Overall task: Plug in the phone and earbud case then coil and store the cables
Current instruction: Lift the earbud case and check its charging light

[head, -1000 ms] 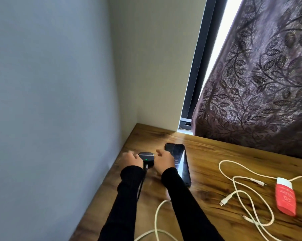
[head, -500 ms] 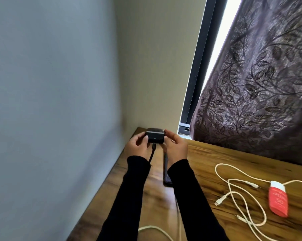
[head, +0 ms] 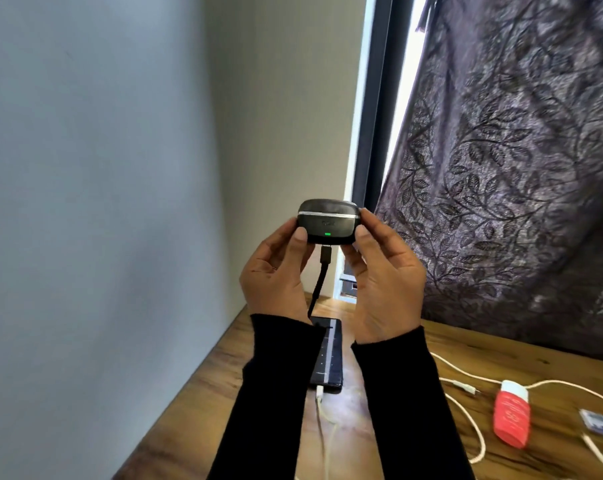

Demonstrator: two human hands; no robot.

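Observation:
A dark earbud case with a lit green light is held up in the air in front of me. My left hand grips its left side and my right hand grips its right side. A black cable is plugged into the underside of the case and hangs down. Below, the black phone lies flat on the wooden table, with a white cable plugged into its near end.
Loose white cables sprawl on the table to the right, beside a red tube and a small blue-white packet. A patterned dark curtain hangs behind the table; walls close the left side.
Both hands have lifted the earbud case from the tabletop beside the phone up into the air, with the black cable still attached. The view has tilted upward.

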